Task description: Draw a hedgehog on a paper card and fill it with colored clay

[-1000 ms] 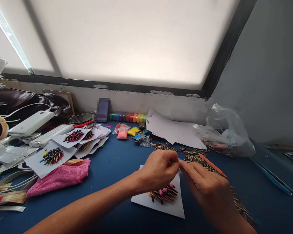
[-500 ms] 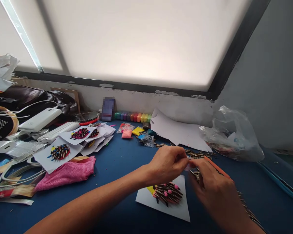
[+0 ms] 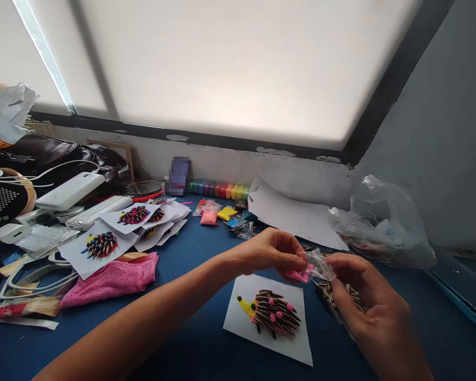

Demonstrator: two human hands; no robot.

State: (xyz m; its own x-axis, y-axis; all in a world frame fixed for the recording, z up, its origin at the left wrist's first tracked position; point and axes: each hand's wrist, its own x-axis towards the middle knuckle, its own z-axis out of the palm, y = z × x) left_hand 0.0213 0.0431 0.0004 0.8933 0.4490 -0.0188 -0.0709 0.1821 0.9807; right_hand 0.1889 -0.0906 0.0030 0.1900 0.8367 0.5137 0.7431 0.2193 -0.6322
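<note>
My left hand [image 3: 280,251] grips the pink end of a small clear plastic bag [image 3: 320,264], with pink clay [image 3: 298,275] showing under its fingers. Thumb and forefinger of my right hand [image 3: 375,307] pinch the bag's other, crumpled end. Below the hands, on the blue table, lies a white paper card [image 3: 238,330] bearing a hedgehog [image 3: 275,315] with a yellow clay face, dark striped seeds for spines and several pink dots. A pile of striped seeds [image 3: 351,296] is partly hidden behind my right hand.
Finished-looking hedgehog cards [image 3: 99,246] and a pink cloth [image 3: 115,280] lie at left, near white power banks [image 3: 69,190]. Bagged clay [image 3: 227,212] and white paper sheets [image 3: 297,214] are at the back. A clear plastic bag [image 3: 392,233] stands at right.
My hands have drawn apart, the right one shifting right and turning, so the small bag and its pink clay now show between them. More of the hedgehog card is visible.
</note>
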